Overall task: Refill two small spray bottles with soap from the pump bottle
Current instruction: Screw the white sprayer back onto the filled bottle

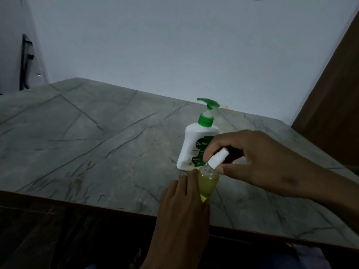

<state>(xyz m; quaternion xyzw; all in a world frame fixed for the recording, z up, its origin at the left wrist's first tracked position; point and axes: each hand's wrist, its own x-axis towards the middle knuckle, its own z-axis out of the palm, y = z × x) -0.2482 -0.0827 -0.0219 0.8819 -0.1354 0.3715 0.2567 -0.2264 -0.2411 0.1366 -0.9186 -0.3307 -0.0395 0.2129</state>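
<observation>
Centre-right of frame: left hand (184, 200) gripping small clear spray bottle w/ yellow-green soap (208, 182), right hand (258, 162) pinching its white sprayer cap (217, 158), likely screwing it; white green-pump soap bottle (198, 144) behind; next: seat threads squarely

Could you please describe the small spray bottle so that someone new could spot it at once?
On the grey marble-patterned table, find the white pump bottle with its green pump. Just in front, held between the left hand and right hand, is the small spray bottle: clear, with yellow-green liquid and a white sprayer top.
</observation>
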